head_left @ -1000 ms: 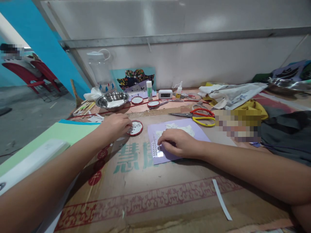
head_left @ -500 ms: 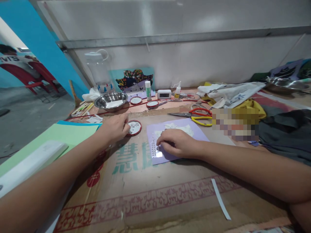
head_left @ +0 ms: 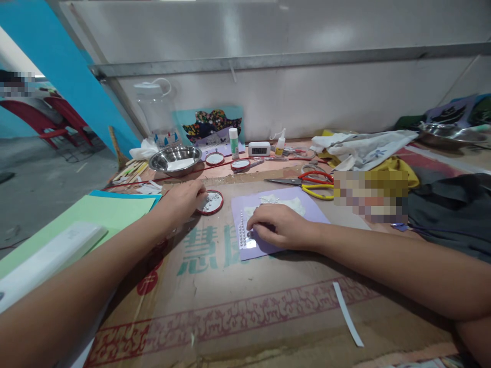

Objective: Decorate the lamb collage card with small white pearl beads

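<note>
My left hand (head_left: 186, 198) is closed at the left rim of a small round red-rimmed lid (head_left: 213, 203) that holds several shiny grey beads. Its fingertips point down and are mostly hidden, so anything pinched there is out of sight. On a purple sheet (head_left: 264, 250) rests my right hand (head_left: 279, 225), its fingers curled in and closed. The thumb and index finger lie beside a clear strip with rows of silvery beads (head_left: 242, 232). A whitish patch (head_left: 297, 206) on the sheet is partly covered by this hand.
Scissors (head_left: 299, 182) with red and yellow handles lie behind the purple sheet. At the back stand a metal bowl (head_left: 174, 168), a glue stick (head_left: 233, 143), a small clock (head_left: 259, 149) and a water bottle (head_left: 151, 110). A white paper strip (head_left: 348, 314) lies on the cardboard (head_left: 230, 317).
My left hand has drawn slightly to the left, off the beads toward the lid's rim, uncovering more of the lid. My right hand has stayed in place.
</note>
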Action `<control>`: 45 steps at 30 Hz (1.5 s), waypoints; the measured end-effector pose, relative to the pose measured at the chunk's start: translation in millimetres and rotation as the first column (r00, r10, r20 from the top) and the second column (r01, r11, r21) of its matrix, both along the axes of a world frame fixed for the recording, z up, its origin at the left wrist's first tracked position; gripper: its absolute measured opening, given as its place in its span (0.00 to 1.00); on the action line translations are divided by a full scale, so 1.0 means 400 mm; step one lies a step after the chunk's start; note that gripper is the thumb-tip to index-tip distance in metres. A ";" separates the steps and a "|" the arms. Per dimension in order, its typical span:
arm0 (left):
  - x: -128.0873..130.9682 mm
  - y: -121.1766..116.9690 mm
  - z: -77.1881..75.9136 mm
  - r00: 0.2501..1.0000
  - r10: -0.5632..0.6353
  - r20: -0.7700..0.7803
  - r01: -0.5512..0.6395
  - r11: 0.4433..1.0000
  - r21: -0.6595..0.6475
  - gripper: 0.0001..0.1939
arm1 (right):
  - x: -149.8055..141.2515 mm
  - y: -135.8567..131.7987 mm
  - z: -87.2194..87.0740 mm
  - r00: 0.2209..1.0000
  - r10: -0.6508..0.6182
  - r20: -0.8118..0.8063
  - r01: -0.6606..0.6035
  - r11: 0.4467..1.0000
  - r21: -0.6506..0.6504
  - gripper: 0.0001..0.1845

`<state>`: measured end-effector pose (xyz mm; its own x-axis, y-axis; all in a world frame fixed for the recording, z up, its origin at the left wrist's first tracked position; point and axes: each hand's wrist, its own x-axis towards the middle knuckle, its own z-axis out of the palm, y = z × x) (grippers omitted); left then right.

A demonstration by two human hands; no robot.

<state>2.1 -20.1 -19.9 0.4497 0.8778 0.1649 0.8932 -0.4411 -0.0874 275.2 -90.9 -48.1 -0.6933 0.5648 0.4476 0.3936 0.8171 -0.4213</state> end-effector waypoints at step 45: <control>0.144 -0.162 -0.050 0.433 0.262 0.862 0.464 0.755 -0.463 0.12 | -0.018 -0.007 0.011 0.911 -0.197 -0.362 0.059 0.932 -0.358 0.09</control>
<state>59.8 -84.7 -40.0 0.4750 0.8799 0.0153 0.2495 -0.1513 0.9565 268.1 -93.6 -43.5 -0.4160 0.7992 0.4338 0.2349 0.5553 -0.7978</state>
